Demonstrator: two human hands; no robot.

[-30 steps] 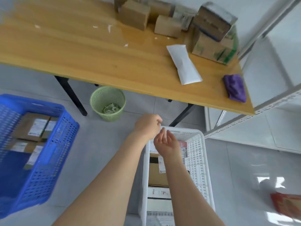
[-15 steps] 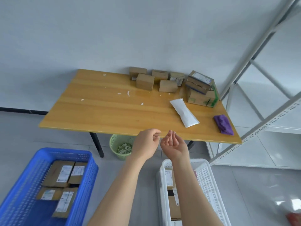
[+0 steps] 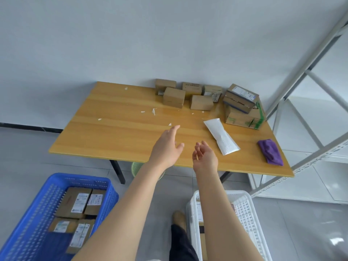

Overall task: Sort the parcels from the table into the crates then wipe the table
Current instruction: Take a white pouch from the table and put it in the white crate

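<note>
Fingers (image 3: 174, 129) of the left hand (image 3: 165, 147) reach out straight and spread above the middle of the bench (image 3: 116, 140), while the right hand (image 3: 205, 159) hangs beside it over the near edge, palm up, loosely curled and holding nothing. On the floor in front of the bench, a blue crate (image 3: 79, 178) and a white crate (image 3: 243, 196) already hold labelled parcels. Largest of those awaiting sorting is a green-taped carton (image 3: 244, 117) in the far right corner. It is probably the heaviest and best lifted with both hands under its side walls once the dark-banded box (image 3: 240, 97) tilted on top is removed. That box carries a white shipping label, its print too small to read. A white mailer (image 3: 221, 136) lies flat between the carton and the right hand. It looks light, limp and somewhat slick, so a pinch at one short end should serve, and its faint printing is illegible. Five small brown boxes (image 3: 174, 97) cluster along the far edge, likely stiff and light enough to clasp across the top one-handed. One shows a dark printed strip that cannot be made out. A purple cloth (image 3: 270, 152) sits crumpled near the right edge, soft and easily bunched for wiping. White scraps (image 3: 154, 111) dot the middle of the bench.
</note>
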